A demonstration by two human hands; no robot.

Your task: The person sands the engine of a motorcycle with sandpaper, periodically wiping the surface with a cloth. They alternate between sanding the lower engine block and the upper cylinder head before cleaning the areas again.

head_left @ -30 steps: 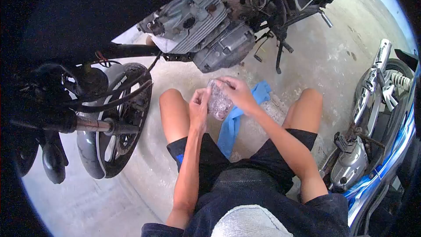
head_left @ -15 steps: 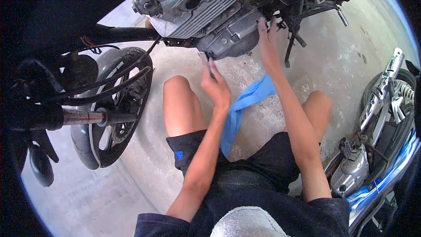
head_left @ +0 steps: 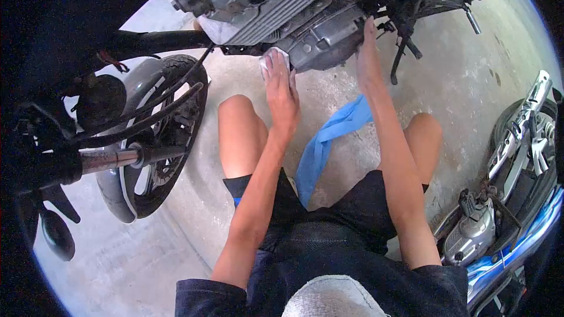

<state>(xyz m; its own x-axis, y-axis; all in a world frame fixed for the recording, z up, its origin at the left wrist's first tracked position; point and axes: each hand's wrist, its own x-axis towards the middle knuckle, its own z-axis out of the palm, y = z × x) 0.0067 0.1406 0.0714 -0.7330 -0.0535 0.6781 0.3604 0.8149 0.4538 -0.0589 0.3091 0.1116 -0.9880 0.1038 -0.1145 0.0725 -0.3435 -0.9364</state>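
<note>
A dirty grey engine (head_left: 252, 0) with cooling fins hangs in the motorcycle frame at the top of the head view. Its rounded side cover (head_left: 320, 44) is at the lower right of the fins. My left hand (head_left: 282, 91) presses a small white piece of cloth or paper (head_left: 265, 66) against the cover's left end, the fingers laid over it. At the cover's right end is my right hand (head_left: 368, 61), seen edge-on with fingers stretched upward along the side; it seems to touch the cover. I see nothing held in it.
A twisted blue cloth (head_left: 329, 135) lies on the concrete floor (head_left: 458, 76) between my knees. To the left are the front wheel (head_left: 176, 135) and fork (head_left: 111, 160). Another motorcycle with blue bodywork (head_left: 499, 264) stands close on the right. A foot peg (head_left: 414, 50) juts out by my right hand.
My left hand has moved up and turned, its fingers now flat over the white piece at the cover. My right hand stays at the cover's right end. The view has shifted slightly.
</note>
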